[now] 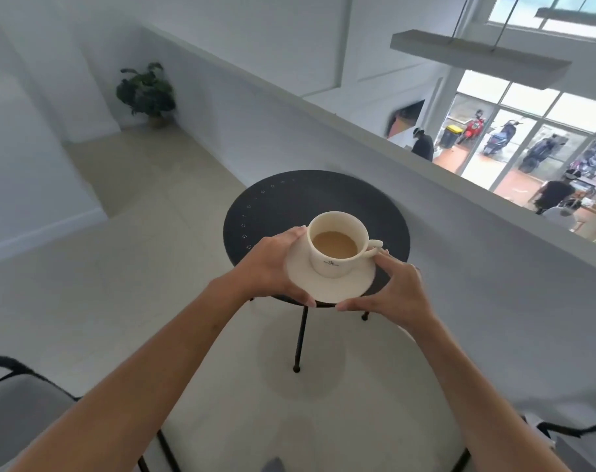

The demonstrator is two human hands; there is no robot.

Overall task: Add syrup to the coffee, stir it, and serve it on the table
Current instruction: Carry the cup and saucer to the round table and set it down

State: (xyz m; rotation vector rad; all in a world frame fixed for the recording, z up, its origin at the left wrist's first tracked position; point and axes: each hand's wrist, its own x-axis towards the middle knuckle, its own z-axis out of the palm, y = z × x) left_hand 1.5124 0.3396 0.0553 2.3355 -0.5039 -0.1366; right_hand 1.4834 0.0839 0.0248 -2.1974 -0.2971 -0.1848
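Note:
A white cup [335, 264] of light brown coffee stands upright on a white saucer [354, 282], its handle pointing right. My left hand [272, 267] grips the saucer's left rim, thumb near the cup. On the right rim, my right hand [397, 289] holds the saucer with thumb and fingers. Cup and saucer are over the near edge of a small round black table [289, 199]. Whether the saucer touches the tabletop I cannot tell. No syrup or spoon is in view.
A low white wall [426, 206] runs diagonally just behind the table. Black-framed chairs sit at the bottom left [20, 393] and bottom right [562, 434]. A potted plant [146, 93] stands in the far corner. People are visible on the floor below.

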